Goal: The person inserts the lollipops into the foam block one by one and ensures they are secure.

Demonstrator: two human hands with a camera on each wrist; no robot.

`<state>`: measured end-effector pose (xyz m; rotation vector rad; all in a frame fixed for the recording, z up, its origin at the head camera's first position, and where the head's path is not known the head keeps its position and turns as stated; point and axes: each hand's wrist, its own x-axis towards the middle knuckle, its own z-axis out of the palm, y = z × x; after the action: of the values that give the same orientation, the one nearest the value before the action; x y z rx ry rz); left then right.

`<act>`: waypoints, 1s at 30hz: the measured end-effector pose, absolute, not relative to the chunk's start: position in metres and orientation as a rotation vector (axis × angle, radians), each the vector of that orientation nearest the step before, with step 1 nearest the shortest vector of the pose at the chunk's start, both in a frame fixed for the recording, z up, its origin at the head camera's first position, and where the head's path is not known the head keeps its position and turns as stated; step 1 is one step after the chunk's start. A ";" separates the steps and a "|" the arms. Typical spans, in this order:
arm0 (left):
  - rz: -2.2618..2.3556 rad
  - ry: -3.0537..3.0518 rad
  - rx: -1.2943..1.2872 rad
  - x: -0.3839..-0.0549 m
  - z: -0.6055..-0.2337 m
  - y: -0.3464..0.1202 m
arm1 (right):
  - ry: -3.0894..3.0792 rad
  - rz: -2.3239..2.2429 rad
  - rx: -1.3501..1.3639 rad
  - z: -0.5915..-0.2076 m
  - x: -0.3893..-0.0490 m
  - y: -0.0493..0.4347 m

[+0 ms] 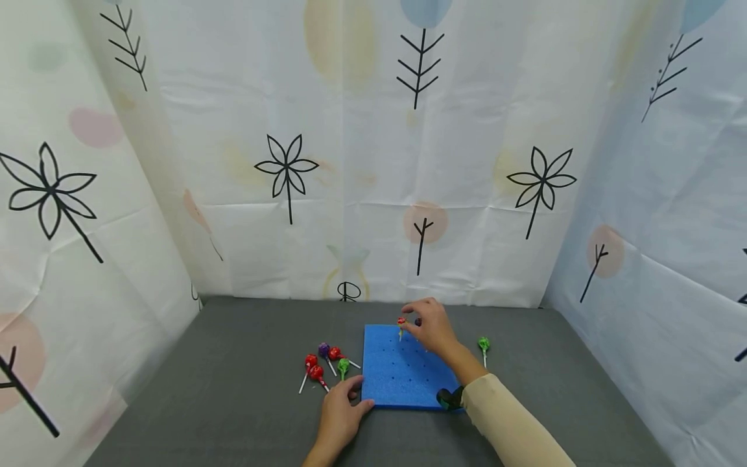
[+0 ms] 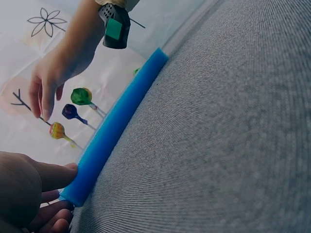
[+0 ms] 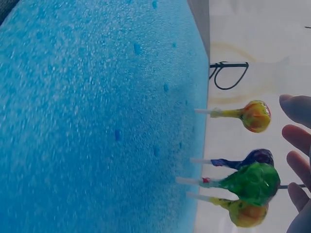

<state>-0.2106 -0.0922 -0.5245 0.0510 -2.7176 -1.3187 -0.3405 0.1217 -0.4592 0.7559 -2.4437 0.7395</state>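
Note:
A blue foam board (image 1: 403, 383) with rows of small holes lies flat. My left hand (image 1: 340, 415) grips its near left corner, thumb on the front edge (image 2: 109, 141) and fingers curled by the side. Over the far edge is my right hand (image 1: 432, 327), its fingers apart from a yellow-red lollipop (image 3: 256, 116) standing by its stick in the board. Beside that one stand a purple lollipop (image 3: 260, 158), a green lollipop (image 3: 257, 183) and another yellow one (image 3: 248, 213); in the head view the right hand mostly hides these.
Left of the board lie several loose lollipops, among them a purple one (image 1: 323, 350), a red one (image 1: 316, 372) and a green one (image 1: 343, 366). Another green lollipop (image 1: 484, 344) lies right of the board. Patterned cloth (image 1: 350, 162) encloses the grey table (image 1: 245, 389).

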 end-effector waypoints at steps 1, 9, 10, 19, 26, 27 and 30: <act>-1.317 -2.715 0.049 -0.211 -0.525 -0.092 | -2.431 0.745 0.755 -0.459 -0.340 0.123; -1.331 -2.722 0.054 -0.211 -0.525 -0.092 | -2.353 0.803 0.715 -0.456 -0.335 0.141; -1.333 -2.724 0.054 -0.211 -0.525 -0.092 | -2.344 0.814 0.709 -0.456 -0.334 0.144; -1.329 -2.715 0.049 -0.210 -0.525 -0.092 | -2.310 0.856 0.601 -0.467 -0.326 0.171; -1.316 -2.719 0.073 -0.210 -0.525 -0.092 | -2.244 0.880 0.586 -0.482 -0.321 0.192; -1.318 -2.722 0.077 -0.210 -0.525 -0.092 | -2.239 0.889 0.581 -0.484 -0.320 0.194; -1.323 -2.723 0.085 -0.211 -0.525 -0.091 | -2.237 0.898 0.558 -0.489 -0.318 0.202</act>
<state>-0.2107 -0.0915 -0.5253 0.0851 -2.7229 -1.3234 -0.3177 0.2015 -0.4893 0.5576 -2.2368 0.8978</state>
